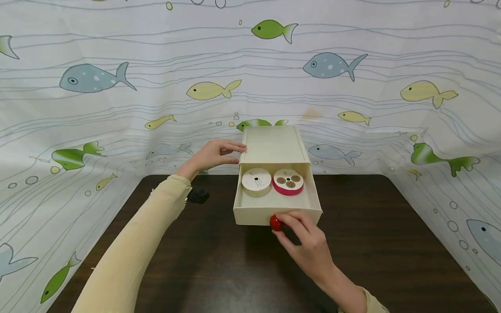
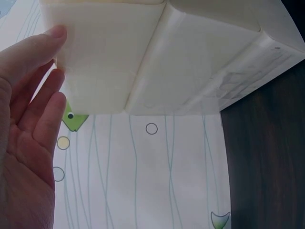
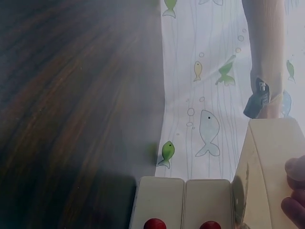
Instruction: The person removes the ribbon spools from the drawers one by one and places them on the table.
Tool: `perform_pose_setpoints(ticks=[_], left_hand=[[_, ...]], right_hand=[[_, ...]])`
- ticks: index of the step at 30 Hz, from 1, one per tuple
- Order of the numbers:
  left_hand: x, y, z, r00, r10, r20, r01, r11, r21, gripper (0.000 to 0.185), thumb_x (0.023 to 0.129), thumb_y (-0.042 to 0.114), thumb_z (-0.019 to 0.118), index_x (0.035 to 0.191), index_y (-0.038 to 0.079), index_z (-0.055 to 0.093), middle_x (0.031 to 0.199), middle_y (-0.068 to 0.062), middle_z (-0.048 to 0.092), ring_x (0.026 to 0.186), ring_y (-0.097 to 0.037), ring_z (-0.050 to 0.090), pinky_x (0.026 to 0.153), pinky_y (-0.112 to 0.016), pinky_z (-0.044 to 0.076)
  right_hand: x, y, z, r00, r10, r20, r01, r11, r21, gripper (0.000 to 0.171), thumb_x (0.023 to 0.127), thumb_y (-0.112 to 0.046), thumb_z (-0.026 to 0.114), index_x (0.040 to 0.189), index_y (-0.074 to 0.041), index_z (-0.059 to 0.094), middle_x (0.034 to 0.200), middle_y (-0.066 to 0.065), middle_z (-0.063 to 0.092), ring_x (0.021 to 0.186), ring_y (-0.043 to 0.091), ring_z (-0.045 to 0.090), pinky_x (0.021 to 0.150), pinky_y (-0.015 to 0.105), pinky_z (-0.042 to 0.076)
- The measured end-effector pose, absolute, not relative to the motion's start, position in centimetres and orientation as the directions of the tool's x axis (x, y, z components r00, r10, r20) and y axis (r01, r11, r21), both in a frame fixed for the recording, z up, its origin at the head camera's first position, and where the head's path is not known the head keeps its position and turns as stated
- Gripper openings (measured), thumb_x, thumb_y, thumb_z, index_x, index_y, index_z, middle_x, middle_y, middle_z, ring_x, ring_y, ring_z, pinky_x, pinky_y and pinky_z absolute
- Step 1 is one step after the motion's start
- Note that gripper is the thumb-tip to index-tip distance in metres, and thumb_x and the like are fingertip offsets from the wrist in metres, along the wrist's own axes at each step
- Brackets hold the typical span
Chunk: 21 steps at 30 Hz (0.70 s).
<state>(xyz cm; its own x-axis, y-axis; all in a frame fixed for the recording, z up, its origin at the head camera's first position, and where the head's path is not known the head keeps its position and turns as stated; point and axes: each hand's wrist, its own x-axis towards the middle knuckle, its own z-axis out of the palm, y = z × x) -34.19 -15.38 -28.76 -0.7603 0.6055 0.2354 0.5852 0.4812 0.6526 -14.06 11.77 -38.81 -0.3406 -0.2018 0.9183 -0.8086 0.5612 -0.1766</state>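
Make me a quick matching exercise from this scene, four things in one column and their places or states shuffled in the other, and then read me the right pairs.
Things
1. Left hand
2. Right hand
3. Cream spool
4. Pink-edged spool

Places or states
A. On the right inside the open drawer
B. At the left side of the cabinet
C. On the left inside the open drawer
D. Pinching the red knob

Pairs: 1-B, 2-D, 3-C, 4-A
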Motion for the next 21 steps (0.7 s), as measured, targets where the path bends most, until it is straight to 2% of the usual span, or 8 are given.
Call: perform_pose_setpoints(ticks=[7, 13, 21], left_hand=[[-34.0, -15.4, -28.6, -0.768, 0.595, 0.236, 0.575, 0.478, 0.664, 0.040, 0.088, 0.015, 0.075, 0.128, 0.013, 0.069, 0.144, -0.007, 0.058, 0.141, -0.025, 0.047, 0.115, -0.042, 0.044], [-34.0, -15.3, -28.7, -0.770, 0.596, 0.228, 0.573, 0.487, 0.660, 0.041, 0.088, 0.015, 0.075, 0.128, 0.013, 0.069, 0.144, -0.007, 0.058, 0.141, -0.024, 0.048, 0.115, -0.041, 0.044], [-33.9, -15.3, -28.5, -0.778, 0.587, 0.226, 0.569, 0.504, 0.650, 0.040, 0.088, 0.016, 0.075, 0.127, 0.013, 0.069, 0.143, -0.006, 0.059, 0.140, -0.024, 0.049, 0.115, -0.041, 0.044]], right_hand=[[-13.3, 12.0, -38.8, -0.287, -0.238, 0.928, -0.829, 0.547, -0.116, 0.026, 0.092, -0.026, 0.071, 0.104, -0.003, 0.073, 0.098, 0.007, 0.068, 0.087, 0.016, 0.067, 0.097, 0.013, 0.052], [-12.8, 12.4, -39.1, -0.269, -0.260, 0.927, -0.834, 0.544, -0.090, 0.027, 0.095, -0.028, 0.067, 0.103, -0.002, 0.073, 0.097, 0.008, 0.068, 0.085, 0.015, 0.067, 0.093, 0.012, 0.054], [-12.5, 12.4, -39.1, -0.241, -0.280, 0.929, -0.843, 0.534, -0.057, 0.027, 0.094, -0.027, 0.068, 0.103, -0.001, 0.074, 0.097, 0.008, 0.068, 0.084, 0.015, 0.066, 0.093, 0.014, 0.055]])
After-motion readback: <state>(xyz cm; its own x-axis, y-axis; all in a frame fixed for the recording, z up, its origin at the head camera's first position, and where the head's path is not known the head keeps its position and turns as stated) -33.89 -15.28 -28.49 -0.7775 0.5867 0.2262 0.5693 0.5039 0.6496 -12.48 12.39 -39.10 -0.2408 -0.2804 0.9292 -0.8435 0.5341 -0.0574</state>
